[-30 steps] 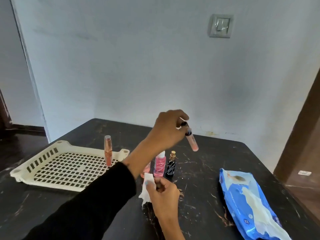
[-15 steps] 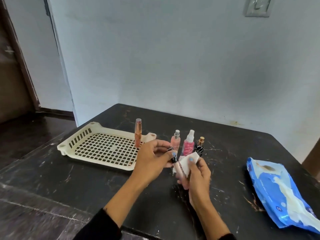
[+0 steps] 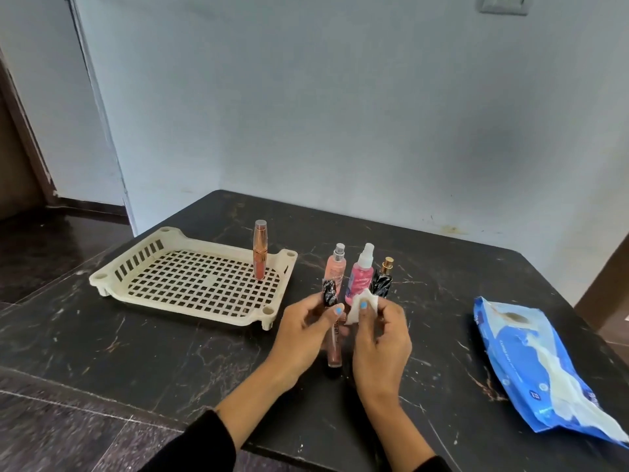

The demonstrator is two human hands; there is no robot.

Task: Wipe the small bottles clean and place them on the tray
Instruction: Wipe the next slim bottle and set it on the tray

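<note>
Lowered since earlier, left hand (image 3: 303,330) now pinches slim clear tube (image 3: 333,338) upright; right hand (image 3: 381,335) pinches crumpled white wipe (image 3: 362,306) beside its black cap.

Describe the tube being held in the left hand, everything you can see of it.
The slim tube looks like clear plastic with a pinkish-brown fill and a glossy black cap. Dark lettering along its side is unreadable. The left hand grips it below the cap, cap pointing away, base towards the person, above the table. The right hand holds a white wipe beside it.

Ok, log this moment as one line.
left hand: holds black-capped tube | right hand: holds wipe | tray: one tube upright | table: three bottles waiting
</note>
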